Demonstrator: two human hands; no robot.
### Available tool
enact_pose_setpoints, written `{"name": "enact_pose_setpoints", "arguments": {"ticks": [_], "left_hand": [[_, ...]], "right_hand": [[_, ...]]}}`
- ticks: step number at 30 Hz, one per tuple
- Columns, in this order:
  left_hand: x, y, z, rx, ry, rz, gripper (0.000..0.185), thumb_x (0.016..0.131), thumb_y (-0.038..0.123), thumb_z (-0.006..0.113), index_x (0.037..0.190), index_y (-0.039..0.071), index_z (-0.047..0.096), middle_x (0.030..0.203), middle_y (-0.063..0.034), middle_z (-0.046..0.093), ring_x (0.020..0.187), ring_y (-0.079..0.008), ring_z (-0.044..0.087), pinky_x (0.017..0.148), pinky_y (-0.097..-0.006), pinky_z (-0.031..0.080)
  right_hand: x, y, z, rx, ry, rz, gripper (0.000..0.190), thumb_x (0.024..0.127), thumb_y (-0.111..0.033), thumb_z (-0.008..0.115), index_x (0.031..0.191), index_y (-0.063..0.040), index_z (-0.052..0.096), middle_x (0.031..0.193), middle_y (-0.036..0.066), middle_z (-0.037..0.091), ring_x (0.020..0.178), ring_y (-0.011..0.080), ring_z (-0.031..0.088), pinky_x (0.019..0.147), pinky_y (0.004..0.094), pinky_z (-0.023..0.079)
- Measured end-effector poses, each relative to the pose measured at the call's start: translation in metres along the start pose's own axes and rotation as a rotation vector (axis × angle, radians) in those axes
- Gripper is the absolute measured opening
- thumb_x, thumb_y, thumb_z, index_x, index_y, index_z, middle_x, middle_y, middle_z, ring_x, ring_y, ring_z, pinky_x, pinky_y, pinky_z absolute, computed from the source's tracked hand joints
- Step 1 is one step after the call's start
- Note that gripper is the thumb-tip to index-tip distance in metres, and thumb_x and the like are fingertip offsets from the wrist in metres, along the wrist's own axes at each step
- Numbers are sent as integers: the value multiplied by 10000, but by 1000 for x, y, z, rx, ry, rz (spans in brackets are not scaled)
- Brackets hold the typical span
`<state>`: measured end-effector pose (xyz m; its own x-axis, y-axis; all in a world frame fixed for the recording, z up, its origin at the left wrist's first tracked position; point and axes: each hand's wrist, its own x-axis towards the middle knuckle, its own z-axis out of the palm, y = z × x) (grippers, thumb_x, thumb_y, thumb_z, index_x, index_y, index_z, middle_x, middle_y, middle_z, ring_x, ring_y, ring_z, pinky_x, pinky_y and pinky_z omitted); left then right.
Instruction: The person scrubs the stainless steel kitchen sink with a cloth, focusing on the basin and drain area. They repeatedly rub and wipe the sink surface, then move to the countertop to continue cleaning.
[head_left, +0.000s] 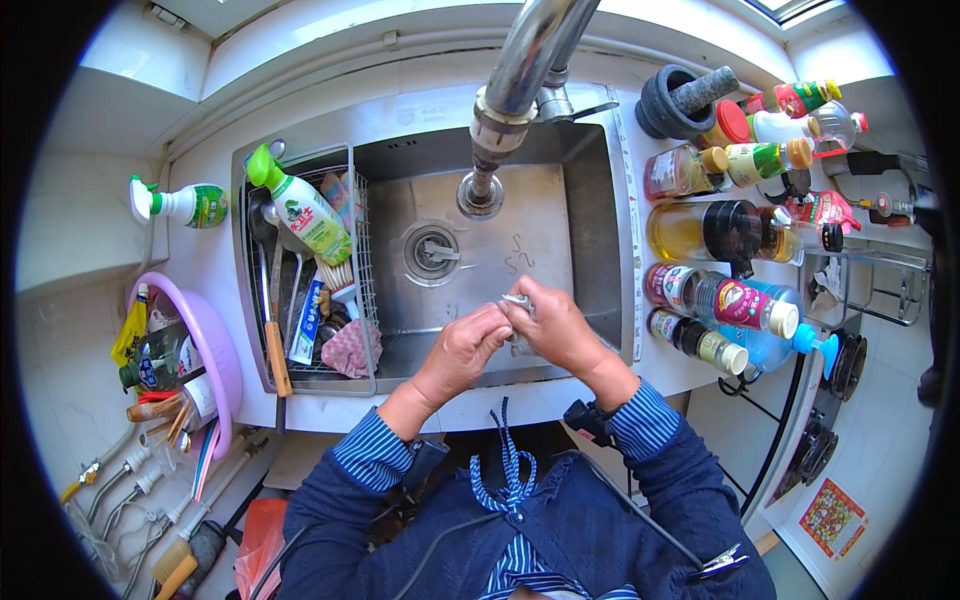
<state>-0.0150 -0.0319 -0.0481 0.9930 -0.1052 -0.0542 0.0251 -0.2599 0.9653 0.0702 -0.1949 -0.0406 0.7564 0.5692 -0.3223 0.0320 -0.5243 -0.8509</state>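
Over the front part of a steel sink (480, 289), my two hands meet with fingers curled. A small, crumpled, pale piece (519, 301), perhaps cloth or thin plastic, pokes out from the fist of my right hand (562, 326). The fingertips of my left hand (466, 351) pinch at the same piece, against the right hand's fingers. Most of it is hidden by the hands, so its full shape cannot be told. Beyond them the tap spout (480, 193) points down into the basin, and the drain strainer (432, 253) lies to its left.
A wire basket (363, 225) in the sink's left side holds a green-topped spray bottle (309, 214), a wooden-handled tool (277, 360) and a pink cloth (351, 349). Sauce and oil bottles (679, 229) and a stone mortar (664, 105) line the right. A purple basin (225, 367) stands left.
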Motion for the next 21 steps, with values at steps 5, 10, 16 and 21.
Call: {"name": "enact_pose_setpoints", "arguments": {"ticks": [5,10,16,21], "left_hand": [[3,-7,4,-323,82,-240,219,1028,186,530,906,16,596,810,-45,612,710,-137,578,675,-269,488],[-2,-13,-5,-414,102,-246,302,1060,240,478,910,6,595,873,-50,643,738,-98,561,687,-240,488],[-1,-10,1,-574,220,-316,282,1051,229,495,978,-14,617,1065,-83,652,897,-125,605,680,-247,542],[-2,-11,4,-485,256,-242,262,1037,220,523,985,-16,622,1130,-78,622,910,-129,597,668,-246,543]], "right_hand": [[2,15,9,-1,263,-36,230,969,-256,621,946,-30,588,839,128,669,700,251,637,643,351,505],[6,34,-12,597,235,342,312,1043,-312,509,1120,-14,559,963,50,603,854,100,571,760,254,482],[2,23,-8,847,37,405,337,980,-151,507,1258,39,506,1083,91,614,972,131,590,866,256,476],[-2,17,3,810,-43,359,261,957,-117,555,1175,25,559,1063,70,627,981,104,578,867,245,471]]}}
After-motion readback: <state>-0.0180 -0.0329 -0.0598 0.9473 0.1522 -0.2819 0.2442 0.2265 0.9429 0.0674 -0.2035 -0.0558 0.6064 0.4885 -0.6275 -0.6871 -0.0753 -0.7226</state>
